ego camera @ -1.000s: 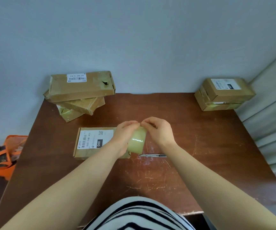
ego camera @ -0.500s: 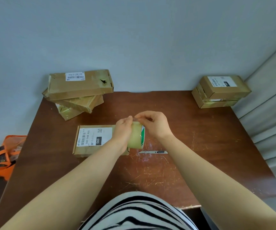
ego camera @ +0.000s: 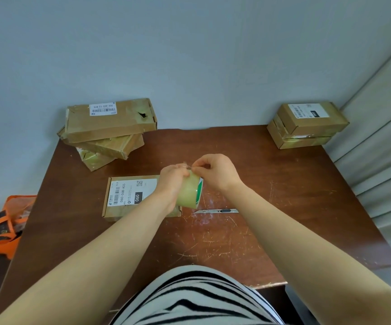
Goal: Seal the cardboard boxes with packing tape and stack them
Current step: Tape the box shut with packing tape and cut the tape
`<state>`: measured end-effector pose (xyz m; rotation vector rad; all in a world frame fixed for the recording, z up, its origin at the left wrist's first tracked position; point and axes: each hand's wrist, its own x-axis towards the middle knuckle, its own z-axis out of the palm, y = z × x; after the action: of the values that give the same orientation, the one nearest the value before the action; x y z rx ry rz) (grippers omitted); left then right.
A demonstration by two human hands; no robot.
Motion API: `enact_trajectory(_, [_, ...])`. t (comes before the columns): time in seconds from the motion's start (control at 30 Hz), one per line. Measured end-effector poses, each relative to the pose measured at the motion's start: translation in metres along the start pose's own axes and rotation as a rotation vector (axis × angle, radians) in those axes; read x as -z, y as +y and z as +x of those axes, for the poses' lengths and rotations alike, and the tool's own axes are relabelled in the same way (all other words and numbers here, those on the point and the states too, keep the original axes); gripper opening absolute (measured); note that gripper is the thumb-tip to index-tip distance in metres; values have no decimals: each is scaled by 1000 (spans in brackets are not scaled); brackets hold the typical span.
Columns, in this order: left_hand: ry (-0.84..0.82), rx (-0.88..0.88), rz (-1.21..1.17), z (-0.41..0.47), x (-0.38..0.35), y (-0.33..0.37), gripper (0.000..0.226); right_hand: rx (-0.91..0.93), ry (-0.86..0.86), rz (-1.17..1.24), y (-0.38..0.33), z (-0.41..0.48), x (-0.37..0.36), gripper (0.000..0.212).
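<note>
Yellowish clear tape on a green-cored tape roll [ego camera: 188, 192] is the thing in hand. The left hand [ego camera: 172, 181] wraps its fingers round the roll and holds it off the table. The right hand [ego camera: 215, 174] meets it at the top, thumb and forefinger pinched on the roll's upper edge, seemingly picking at the loose end. No drawn-out strip is visible yet.

Directly under the left hand and wrist lies a flat cardboard box [ego camera: 128, 195]. Its white label reads "060-068-A05", with "060" in a black patch. I judge this to be the box awaiting tape.

Just nearer the person than the right hand, a utility knife [ego camera: 218, 210] lies on the brown table [ego camera: 283, 195].

Well beyond the left hand leans a stack of three boxes [ego camera: 110, 123], shiny with tape, with a top label reading "502-602-12-B15". Well beyond the right hand sits a stack of two [ego camera: 307, 124], its label also showing "060".

So some boxes look sealed and stacked, and at least one remains. Smaller print is unreadable.
</note>
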<state>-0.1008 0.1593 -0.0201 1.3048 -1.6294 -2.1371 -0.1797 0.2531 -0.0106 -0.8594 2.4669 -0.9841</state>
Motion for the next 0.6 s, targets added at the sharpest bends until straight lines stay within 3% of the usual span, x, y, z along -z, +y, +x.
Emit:
enact_trajectory(0.17, [-33,-75,64,-7,-2,3,24,33,-32,-149,1,2,-4,18])
enact_trajectory(0.27, [-102,-86,-47,-5,2,2,69,36,-52,-184,3,2,-5,21])
enact_trajectory(0.3, [-127,-104,-41,-4,4,2,74,37,-59,-190,3,3,-5,22])
enact_trajectory(0.47, [-71,-297,354,-2,5,1,19,33,-75,-179,4,2,-2,25])
enact_trajectory(0.6, [-70,-391,478,4,8,-2,11,46,-79,-191,6,3,2,23])
